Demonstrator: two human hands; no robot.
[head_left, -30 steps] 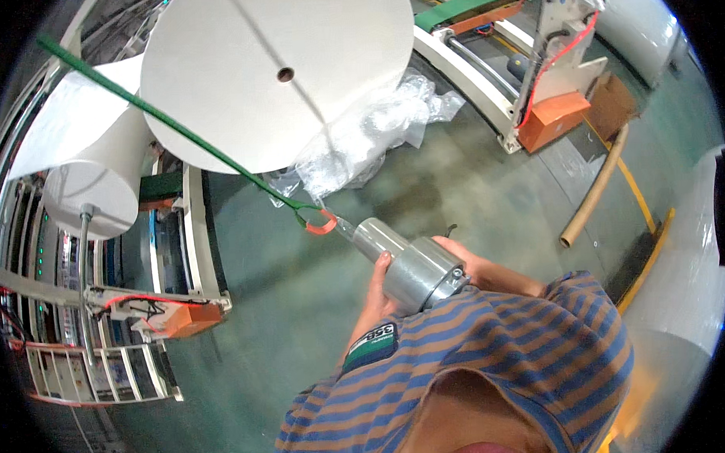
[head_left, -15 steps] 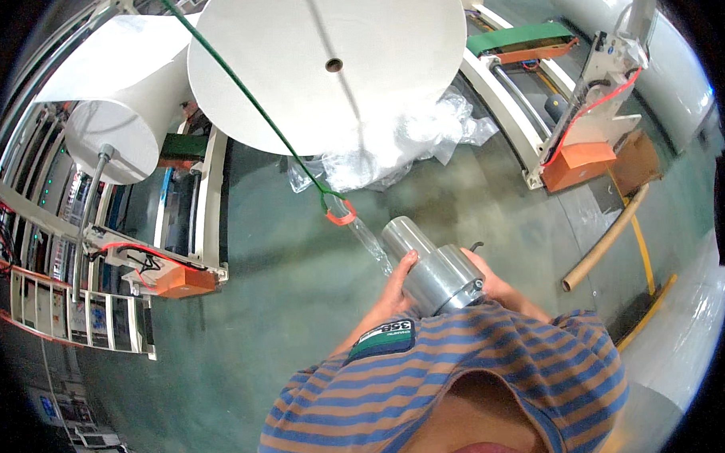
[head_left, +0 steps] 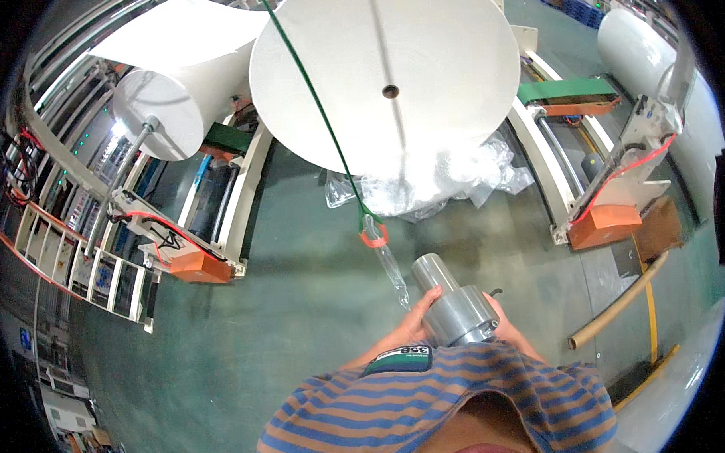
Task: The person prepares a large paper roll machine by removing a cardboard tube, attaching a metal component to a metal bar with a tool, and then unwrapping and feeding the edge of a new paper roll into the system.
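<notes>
Both of my hands hold a grey stepped metal cylinder (head_left: 455,305) close to my chest, its narrow end pointing away from me. My left hand (head_left: 414,322) wraps its left side with the thumb on top. My right hand (head_left: 506,324) cups the right side and is mostly hidden behind the cylinder. Just beyond the narrow end hangs a green strap (head_left: 318,108) ending in an orange hook (head_left: 372,236), with a clear plastic piece (head_left: 390,269) trailing from it. A huge white paper roll (head_left: 389,74) stands ahead, its small core hole facing me.
Crumpled clear plastic wrap (head_left: 449,183) lies on the green floor under the roll. White machine frames with orange boxes stand at left (head_left: 200,268) and right (head_left: 606,224). A second white roll (head_left: 163,114) is at left; a cardboard tube (head_left: 621,301) lies at right.
The big roll and the strap's hook have shifted right and toward the middle of the view. The cylinder stays held in both hands at my chest.
</notes>
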